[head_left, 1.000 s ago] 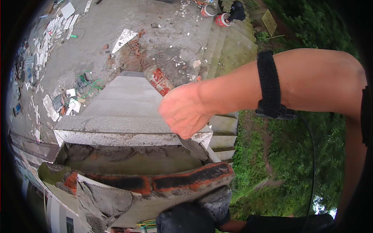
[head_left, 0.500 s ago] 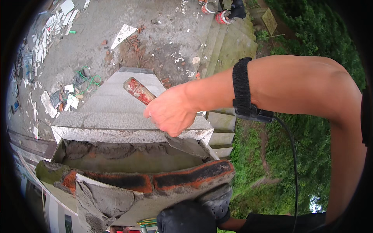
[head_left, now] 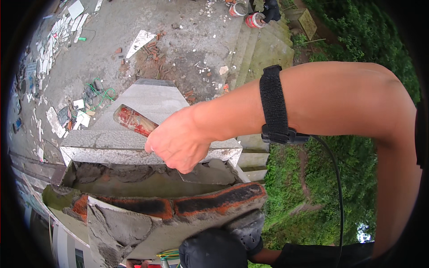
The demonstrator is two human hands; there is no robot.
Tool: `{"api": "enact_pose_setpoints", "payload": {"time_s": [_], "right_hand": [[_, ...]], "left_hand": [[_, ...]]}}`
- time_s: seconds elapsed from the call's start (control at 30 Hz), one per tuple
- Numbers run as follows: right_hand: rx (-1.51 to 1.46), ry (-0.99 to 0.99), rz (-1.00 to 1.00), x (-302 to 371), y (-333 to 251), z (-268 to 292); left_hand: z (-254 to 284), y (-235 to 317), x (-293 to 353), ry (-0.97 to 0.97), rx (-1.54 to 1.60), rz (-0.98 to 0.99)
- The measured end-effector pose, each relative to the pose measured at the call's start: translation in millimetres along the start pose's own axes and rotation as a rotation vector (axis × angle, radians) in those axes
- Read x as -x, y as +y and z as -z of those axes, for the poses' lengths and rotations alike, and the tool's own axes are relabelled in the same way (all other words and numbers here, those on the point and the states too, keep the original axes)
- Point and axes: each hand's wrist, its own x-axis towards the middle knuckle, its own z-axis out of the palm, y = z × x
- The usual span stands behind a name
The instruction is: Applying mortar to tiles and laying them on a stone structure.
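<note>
My right hand (head_left: 178, 139) is closed around the red, mortar-smeared handle of a trowel (head_left: 136, 120). The handle points up and left; the grey blade lies low against wet mortar (head_left: 91, 173) at the right end of a narrow cavity. Along the cavity's near side runs a row of bricks (head_left: 214, 199) with blackened faces. A thin board (head_left: 120, 228) loaded with grey mortar overlaps the bricks at the lower left. At its lower edge, fingers of my left hand (head_left: 137, 263) show, closed on it; most of that hand is cut off by the frame.
Beyond the cavity is a pale stone ledge (head_left: 147, 154). Steps (head_left: 254, 158) descend at its right, beside green plants (head_left: 290, 178). White and red buckets (head_left: 255, 20) stand far off near a person's dark shoe. Broken tiles (head_left: 80, 118) and rubble litter the ground. A black shoe (head_left: 248, 230) is close at the bottom.
My right hand has moved left and toward me with the trowel. The handle has tipped flatter to the left, and the blade has shifted slightly left along the cavity.
</note>
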Motion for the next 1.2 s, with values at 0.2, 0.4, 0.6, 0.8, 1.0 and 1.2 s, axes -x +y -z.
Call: {"api": "enact_pose_setpoints", "payload": {"time_s": [0.2, 0.4, 0.6, 0.8, 1.0, 1.2], "right_hand": [[0.043, -0.008, -0.071, 22.5, -15.5, 16.1], [0.075, -0.019, -0.075, -1.4, -12.3, 31.0], [0.093, -0.066, -0.087, 4.3, 5.7, 46.6], [0.012, -0.011, -0.337, 77.7, -5.4, 28.5], [-0.115, 0.01, -0.464, 118.2, -58.7, 5.8], [-0.187, 0.024, -0.517, 124.1, -89.5, -28.7]], "left_hand": [[0.9, 9.0, -1.8, 0.002, 0.049, 0.041], [6.5, 22.3, -4.1, -0.005, 0.075, 0.107], [1.5, -3.0, 0.3, 0.011, -0.061, -0.062], [7.2, 12.8, 0.9, 0.001, -0.042, 0.039], [-0.1, 4.3, 0.0, 0.016, -0.028, 0.037], [3.2, 11.8, -0.7, -0.008, -0.038, 0.01]]}}
